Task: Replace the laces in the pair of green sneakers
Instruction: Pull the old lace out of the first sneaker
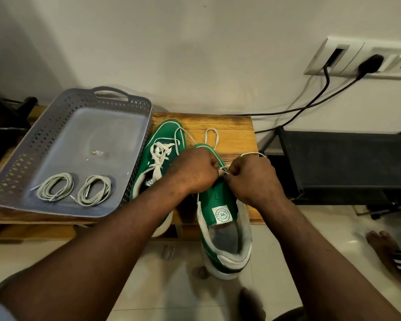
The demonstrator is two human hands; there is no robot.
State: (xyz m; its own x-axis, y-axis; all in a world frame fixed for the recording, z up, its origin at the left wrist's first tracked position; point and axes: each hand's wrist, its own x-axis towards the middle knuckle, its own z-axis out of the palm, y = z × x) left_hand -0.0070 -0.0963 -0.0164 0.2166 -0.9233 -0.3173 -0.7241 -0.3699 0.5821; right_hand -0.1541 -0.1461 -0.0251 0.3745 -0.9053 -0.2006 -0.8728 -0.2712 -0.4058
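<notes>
Two green sneakers lie on a low wooden table (229, 126). The left sneaker (156, 144) has its white lace tied in a bow. The right sneaker (222, 218) hangs partly over the table's front edge, heel toward me. My left hand (192, 170) and my right hand (252, 177) are both closed on its white lace (212, 135) over the eyelet area, and loops of that lace trail toward the toe. Two coiled grey laces (56, 186) (94, 187) rest in a grey tray (33, 144) at the left.
A black rack (343, 163) stands right of the table. Two black cables (310, 105) run from a wall socket (361, 59) down behind the table. A bare foot (384, 249) rests on the tiled floor at the right.
</notes>
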